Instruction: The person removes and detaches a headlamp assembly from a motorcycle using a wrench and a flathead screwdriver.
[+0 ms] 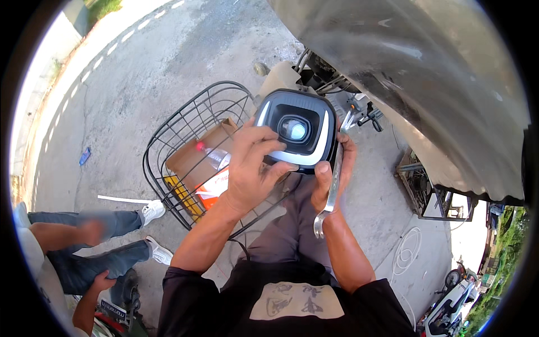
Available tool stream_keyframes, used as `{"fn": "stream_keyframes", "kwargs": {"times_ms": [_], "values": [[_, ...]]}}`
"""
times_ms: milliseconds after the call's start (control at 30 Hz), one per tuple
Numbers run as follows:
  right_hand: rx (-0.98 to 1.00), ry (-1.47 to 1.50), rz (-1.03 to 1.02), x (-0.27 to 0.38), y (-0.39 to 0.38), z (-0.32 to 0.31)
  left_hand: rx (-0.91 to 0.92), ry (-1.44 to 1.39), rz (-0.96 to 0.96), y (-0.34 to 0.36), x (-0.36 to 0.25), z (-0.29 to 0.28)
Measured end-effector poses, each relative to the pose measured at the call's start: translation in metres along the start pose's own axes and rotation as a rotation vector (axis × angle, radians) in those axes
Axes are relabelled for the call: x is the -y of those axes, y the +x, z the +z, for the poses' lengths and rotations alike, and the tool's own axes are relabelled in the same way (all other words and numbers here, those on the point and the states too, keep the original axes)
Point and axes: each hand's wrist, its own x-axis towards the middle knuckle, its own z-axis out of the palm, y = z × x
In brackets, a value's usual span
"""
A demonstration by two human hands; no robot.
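Observation:
A black, rounded-square headlight (295, 130) with a silver-white trim and a round lens faces up in front of me. My left hand (252, 163) grips its left side, fingers curled over the front and thumb at the lower edge. On the other side my right hand (337, 168) supports the headlight, its thumb near the lower right corner. That same hand also holds a metal wrench (334, 188), whose open end points down toward my wrist. The back of the headlight is hidden.
A black wire basket (147, 160) holds a cardboard box (188, 154), a red-capped bottle (218, 158) and an orange-white packet (214, 188). A grey cover (415, 73) hangs at upper right. Another person (106, 236) sits at left. A metal-framed crate (418, 185) and coiled hose (407, 253) lie right.

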Motion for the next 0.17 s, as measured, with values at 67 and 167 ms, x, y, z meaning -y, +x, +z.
{"fn": "stream_keyframes", "kwargs": {"times_ms": [67,167], "values": [[0.007,-0.139,0.09,0.007,-0.006,-0.012,0.002,-0.001,-0.014,0.001,-0.002,-0.002],[-0.035,-0.275,0.102,0.028,-0.015,-0.019,0.013,-0.048,-0.041,0.0,-0.002,-0.003]]}}
